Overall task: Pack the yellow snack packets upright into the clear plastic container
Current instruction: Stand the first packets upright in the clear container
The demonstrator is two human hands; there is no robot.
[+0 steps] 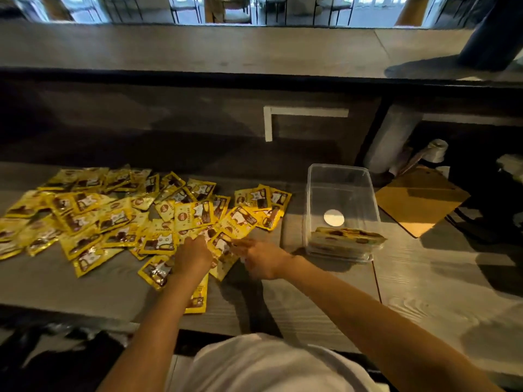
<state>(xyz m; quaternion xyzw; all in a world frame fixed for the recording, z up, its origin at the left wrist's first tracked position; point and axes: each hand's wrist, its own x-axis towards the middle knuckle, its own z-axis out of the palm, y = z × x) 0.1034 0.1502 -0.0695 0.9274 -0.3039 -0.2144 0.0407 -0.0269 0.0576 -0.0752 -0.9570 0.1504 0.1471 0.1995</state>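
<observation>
Print on the packets (192,215) is blurred and unreadable; only a brown round logo and a white cartoon figure show. The left hand (192,254) lies palm-down on them, fingers bent, grip unclear. The right hand (261,260) touches a packet beside it, grip unclear. The container (339,179) stands right of the right hand, with a few packets inside.

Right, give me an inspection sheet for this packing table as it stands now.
Surface: grey wood-grain table, lit in patches.
Job's things: many yellow packets lie flat and overlapping on the left; the clear container stands to their right, with a small bunch of packets at its near end.
Clutter: brown board right of the container; white roll farther back.
Hands: left hand and right hand are both on packets at the pile's near edge; grip too blurred to tell.
Cables: nothing seen.
Surroundings: raised ledge behind the table, chairs beyond.
</observation>
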